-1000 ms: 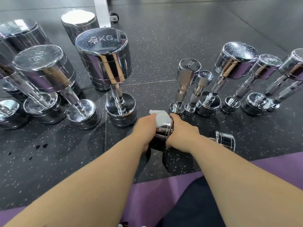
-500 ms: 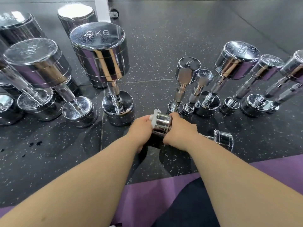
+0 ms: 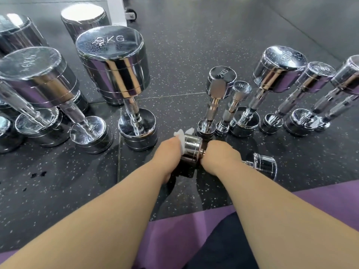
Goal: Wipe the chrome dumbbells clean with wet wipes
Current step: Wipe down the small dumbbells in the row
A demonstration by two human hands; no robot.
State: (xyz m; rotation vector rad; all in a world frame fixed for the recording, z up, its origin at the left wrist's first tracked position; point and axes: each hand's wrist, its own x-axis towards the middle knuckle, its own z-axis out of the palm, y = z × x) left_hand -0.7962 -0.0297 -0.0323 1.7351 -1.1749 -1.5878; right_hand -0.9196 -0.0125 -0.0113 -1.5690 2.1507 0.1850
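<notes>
The left hand [image 3: 168, 152] curls its fingers around a crumpled white wet wipe [image 3: 181, 135] and holds it against one round head of a small chrome dumbbell [image 3: 191, 149]. The right hand [image 3: 220, 158] is clenched on its handle (the fingers themselves are hidden). The dumbbell is turned sideways, low over the black speckled rubber floor [image 3: 58, 181], just before a row of upright chrome dumbbells [image 3: 219, 84].

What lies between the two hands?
In the head view, one chrome end of the dumbbell, with the wipe between it and the left hand. The right hand grips that dumbbell.
</notes>
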